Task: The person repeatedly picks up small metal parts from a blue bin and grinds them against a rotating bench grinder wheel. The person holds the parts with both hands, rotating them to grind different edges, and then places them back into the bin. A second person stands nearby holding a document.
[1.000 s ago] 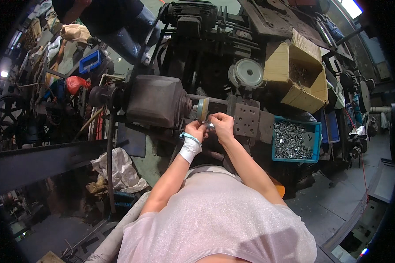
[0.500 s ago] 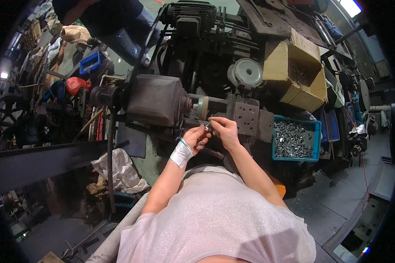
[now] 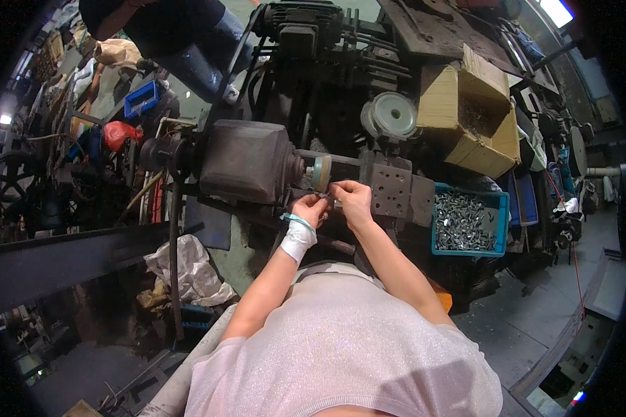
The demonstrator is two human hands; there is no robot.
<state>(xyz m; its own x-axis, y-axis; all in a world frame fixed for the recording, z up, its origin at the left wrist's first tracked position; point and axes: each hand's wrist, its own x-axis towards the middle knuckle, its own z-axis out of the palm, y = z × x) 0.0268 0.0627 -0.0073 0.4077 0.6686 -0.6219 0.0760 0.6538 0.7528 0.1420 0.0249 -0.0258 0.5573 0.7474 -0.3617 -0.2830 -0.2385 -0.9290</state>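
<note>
My left hand [image 3: 309, 209], white wrapping round its wrist, is closed with its fingertips pinched on a small shiny metal part. My right hand [image 3: 353, 201] pinches the same part from the other side, so the fingertips nearly meet. The part is mostly hidden by my fingers, and its exact kind cannot be made out. Both hands are just below a small wheel [image 3: 321, 174] with a greenish and tan rim, on the shaft of a dark machine housing [image 3: 245, 160]. Whether the part touches the wheel is not plain.
A teal bin [image 3: 469, 253] of small shiny metal parts stands to the right. Behind it is an open cardboard box [image 3: 481, 158]. A drilled metal block [image 3: 391, 187] and a round pale disc [image 3: 393, 115] are beside my right hand. Another person [image 3: 181, 48] stands at the far left.
Both hands have moved up and forward, closer to the wheel, with the metal part between them. The person at the far left has shifted slightly.
</note>
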